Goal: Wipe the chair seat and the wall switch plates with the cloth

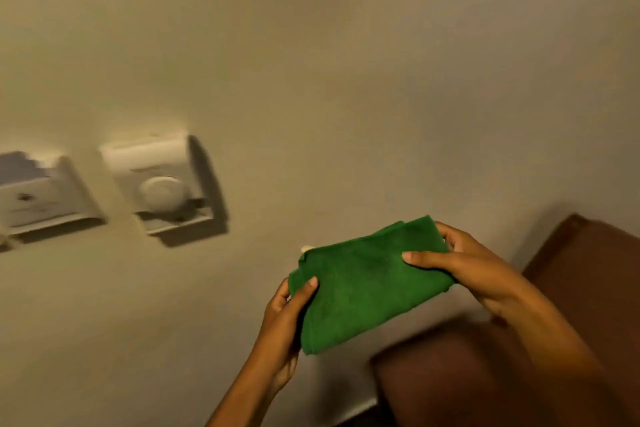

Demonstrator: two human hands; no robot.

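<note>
A folded green cloth (363,284) is held flat between both hands in front of the beige wall. My left hand (282,322) grips its lower left corner, thumb on top. At the cloth's right edge my right hand (464,267) pinches it, thumb over the top face. Two white switch plates are mounted on the wall to the left: one with a round dial (162,184), and one at the frame's left edge (41,198). The view is blurred. A brown chair (571,288) stands at the lower right, with its seat (433,378) below my right forearm.
The beige wall (346,80) fills most of the view. A pale skirting strip (360,407) runs along its base beside the chair.
</note>
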